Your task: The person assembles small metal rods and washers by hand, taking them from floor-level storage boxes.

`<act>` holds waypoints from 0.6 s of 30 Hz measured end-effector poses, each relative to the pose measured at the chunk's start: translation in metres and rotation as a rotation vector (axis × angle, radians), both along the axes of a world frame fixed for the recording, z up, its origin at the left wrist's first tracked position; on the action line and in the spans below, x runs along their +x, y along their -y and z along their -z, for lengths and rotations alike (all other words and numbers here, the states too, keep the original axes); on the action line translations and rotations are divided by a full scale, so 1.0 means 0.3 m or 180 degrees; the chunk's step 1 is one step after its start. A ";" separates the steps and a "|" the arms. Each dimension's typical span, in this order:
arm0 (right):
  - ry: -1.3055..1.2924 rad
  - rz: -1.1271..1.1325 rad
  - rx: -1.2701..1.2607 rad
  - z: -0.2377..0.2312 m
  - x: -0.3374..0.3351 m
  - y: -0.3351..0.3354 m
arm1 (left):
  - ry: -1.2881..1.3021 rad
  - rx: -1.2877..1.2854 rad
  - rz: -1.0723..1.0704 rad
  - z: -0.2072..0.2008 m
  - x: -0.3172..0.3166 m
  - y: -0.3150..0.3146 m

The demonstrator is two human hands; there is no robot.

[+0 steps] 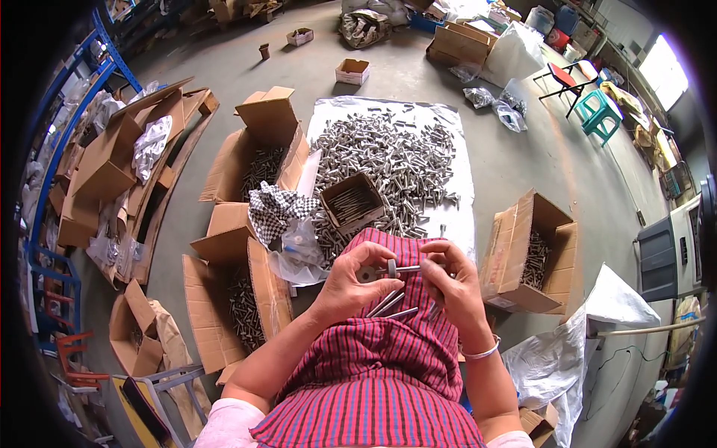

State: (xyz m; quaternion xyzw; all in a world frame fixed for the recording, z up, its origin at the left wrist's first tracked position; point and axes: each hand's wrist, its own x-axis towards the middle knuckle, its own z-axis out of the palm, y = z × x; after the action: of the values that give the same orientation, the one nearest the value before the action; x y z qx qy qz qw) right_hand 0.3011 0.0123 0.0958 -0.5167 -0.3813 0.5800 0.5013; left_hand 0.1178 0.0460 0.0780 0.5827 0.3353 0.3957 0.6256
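Above my lap, my left hand (349,284) pinches a grey ring-like metal piece (392,269), perhaps a washer or a gauge, with another round piece lying against its fingers. My right hand (455,287) grips a metal bolt (408,269), whose shank runs level into or against the ring; I cannot tell which. Several more bolts (393,305) lie on the striped apron (373,351) beneath my hands. Beyond my knees a large heap of metal bolts (396,153) is spread over a white sheet (464,201).
A small carton (367,215) of bolts stands on the heap's near edge. Larger open cartons with bolts are at left (295,153), near left (258,287) and right (504,257). A checkered cloth (272,213) lies between. Farther off are a pallet (168,179) and a green stool (597,112).
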 end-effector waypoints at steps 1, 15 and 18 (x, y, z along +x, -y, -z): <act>-0.0138 -0.0028 0.0000 -0.020 0.001 0.001 | -0.0051 -0.0020 -0.0014 0.002 -0.005 0.002; 0.0456 -0.0360 0.0120 0.016 0.012 -0.016 | -0.0349 0.0155 0.0031 -0.024 -0.005 -0.007; -0.0181 -0.0094 0.0197 -0.048 -0.016 0.000 | -0.0149 0.0293 -0.0102 0.000 -0.010 -0.001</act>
State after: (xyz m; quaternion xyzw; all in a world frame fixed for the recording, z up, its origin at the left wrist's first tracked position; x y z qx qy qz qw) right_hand 0.2964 0.0122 0.1103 -0.4785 -0.3922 0.5897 0.5191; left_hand 0.1149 0.0462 0.0781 0.6146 0.3404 0.4070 0.5837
